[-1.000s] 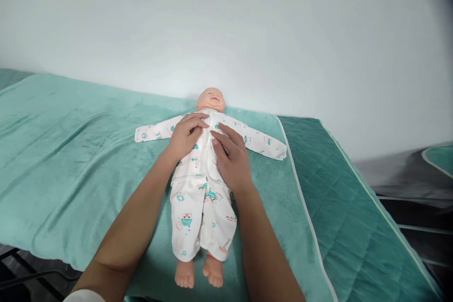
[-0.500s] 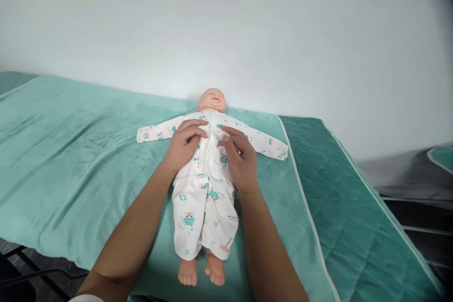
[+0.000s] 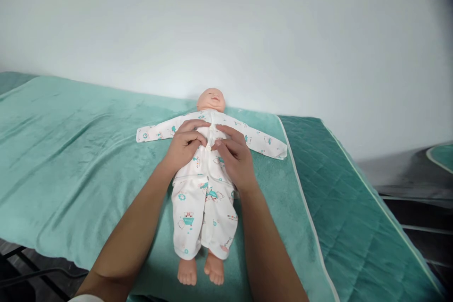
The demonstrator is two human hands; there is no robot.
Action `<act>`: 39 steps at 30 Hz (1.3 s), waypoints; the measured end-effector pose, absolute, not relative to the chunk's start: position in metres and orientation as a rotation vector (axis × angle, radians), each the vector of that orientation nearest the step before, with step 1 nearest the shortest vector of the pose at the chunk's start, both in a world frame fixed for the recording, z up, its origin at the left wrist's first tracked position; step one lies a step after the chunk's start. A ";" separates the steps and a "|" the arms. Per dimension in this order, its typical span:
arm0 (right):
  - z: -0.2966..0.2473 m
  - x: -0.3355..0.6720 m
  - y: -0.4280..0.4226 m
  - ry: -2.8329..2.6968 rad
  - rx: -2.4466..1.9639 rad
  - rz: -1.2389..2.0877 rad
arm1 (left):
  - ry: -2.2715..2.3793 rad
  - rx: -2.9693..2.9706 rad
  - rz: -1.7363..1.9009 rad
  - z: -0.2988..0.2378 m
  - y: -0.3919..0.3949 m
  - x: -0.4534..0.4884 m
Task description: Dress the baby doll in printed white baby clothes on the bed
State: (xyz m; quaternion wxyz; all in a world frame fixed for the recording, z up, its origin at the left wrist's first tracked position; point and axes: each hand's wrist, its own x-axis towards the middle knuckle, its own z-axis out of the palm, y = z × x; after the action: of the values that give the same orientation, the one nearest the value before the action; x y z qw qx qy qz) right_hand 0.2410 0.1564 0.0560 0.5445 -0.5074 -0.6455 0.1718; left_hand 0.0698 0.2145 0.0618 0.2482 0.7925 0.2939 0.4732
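Note:
A baby doll (image 3: 211, 99) lies on its back on a light green towel (image 3: 71, 151), head toward the wall, arms spread. It wears a white printed romper (image 3: 198, 207); its bare feet stick out at the near end. My left hand (image 3: 184, 144) and my right hand (image 3: 236, 158) rest on the doll's chest. The fingers of both are curled and pinch the romper's front placket on either side of a button.
A darker green quilted mattress (image 3: 347, 207) shows under the towel at the right. A white wall (image 3: 247, 33) runs along the far side. Dark floor and a metal frame show at the bottom left and right edges.
Both hands have drawn together on the chest, from lying flatter and apart to pinching the placket by a button. The doll has not shifted.

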 end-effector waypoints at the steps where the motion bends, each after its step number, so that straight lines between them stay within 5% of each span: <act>1: 0.056 0.241 0.156 -1.533 -1.203 0.413 | 0.808 2.157 1.285 0.062 0.214 0.070; 10: 0.047 0.247 0.162 -1.294 -1.147 0.511 | 1.186 2.247 1.406 0.035 0.236 0.053; 18: 0.002 0.291 0.168 -1.421 -1.477 0.170 | 1.952 2.319 0.916 0.008 0.227 -0.011; 27: -0.020 0.369 0.128 -1.653 -2.125 0.016 | 2.188 2.131 0.631 0.012 0.237 -0.061; 39: -0.012 0.341 0.105 -1.565 -1.806 0.021 | 2.304 2.123 0.597 0.019 0.224 -0.067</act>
State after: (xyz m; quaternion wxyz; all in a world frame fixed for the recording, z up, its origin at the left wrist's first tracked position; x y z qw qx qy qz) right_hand 0.3406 0.1046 -0.0120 0.3672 -0.7029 -0.6091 0.0081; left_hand -0.0674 0.2244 0.0188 -0.0237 0.6655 0.7221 0.1873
